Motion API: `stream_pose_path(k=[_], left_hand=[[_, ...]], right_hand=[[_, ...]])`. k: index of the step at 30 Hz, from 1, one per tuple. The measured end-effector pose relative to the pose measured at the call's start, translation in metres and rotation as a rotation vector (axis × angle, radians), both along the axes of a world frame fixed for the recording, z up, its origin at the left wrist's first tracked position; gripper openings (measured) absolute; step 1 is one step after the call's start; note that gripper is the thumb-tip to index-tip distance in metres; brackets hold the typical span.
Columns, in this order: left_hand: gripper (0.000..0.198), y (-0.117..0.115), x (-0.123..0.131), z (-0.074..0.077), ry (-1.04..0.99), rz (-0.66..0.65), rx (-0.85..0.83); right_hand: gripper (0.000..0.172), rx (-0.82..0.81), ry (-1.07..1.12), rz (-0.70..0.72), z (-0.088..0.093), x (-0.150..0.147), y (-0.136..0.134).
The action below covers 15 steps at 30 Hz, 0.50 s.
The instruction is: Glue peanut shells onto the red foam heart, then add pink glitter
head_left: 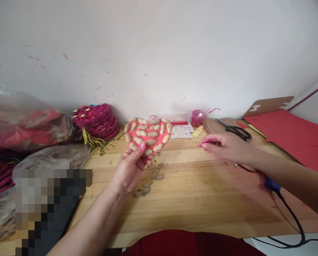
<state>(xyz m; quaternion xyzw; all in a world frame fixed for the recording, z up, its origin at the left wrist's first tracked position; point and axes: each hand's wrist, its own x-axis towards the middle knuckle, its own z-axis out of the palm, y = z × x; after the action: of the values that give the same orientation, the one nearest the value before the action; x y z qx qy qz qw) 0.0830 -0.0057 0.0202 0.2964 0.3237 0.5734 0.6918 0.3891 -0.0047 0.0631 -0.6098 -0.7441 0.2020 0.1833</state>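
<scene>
My left hand [129,169] holds a red heart-shaped piece [150,143] by its lower point, thumb on the front. Rows of whole peanuts cover its face, and a small pink loop [153,117] rises from the top. Several loose peanuts [154,174] lie on the table below that hand. My right hand [219,145] hovers to the right of the heart, its pink-stained fingers drawn together with nothing visible in them. Beneath the right forearm is a blue tool [271,184] on a black cord, perhaps a glue gun, mostly hidden.
Stacked purple pieces with yellow tassels [96,121] stand at back left, beside plastic bags [52,156]. A pink cup [198,117], yellow slips [198,131] and black scissors [236,130] lie along the wall. Red sheets [300,135] cover the right side of the wooden table [191,202].
</scene>
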Motion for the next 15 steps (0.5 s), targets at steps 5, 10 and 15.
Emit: stream_pose_path(k=[5,10,15], left_hand=[[0.035,0.007,-0.007,0.005,-0.028,0.085,0.096],[0.036,0.011,-0.010,0.008,-0.013,0.145,0.141],[0.037,0.009,-0.011,0.012,-0.004,0.146,0.158]], right_hand=[[0.023,0.032,-0.042,0.215,-0.018,-0.029,-0.023],[0.035,0.239,0.022,0.312,-0.055,-0.067,-0.037],[0.106,0.383,-0.070,0.422,-0.080,-0.121,-0.035]])
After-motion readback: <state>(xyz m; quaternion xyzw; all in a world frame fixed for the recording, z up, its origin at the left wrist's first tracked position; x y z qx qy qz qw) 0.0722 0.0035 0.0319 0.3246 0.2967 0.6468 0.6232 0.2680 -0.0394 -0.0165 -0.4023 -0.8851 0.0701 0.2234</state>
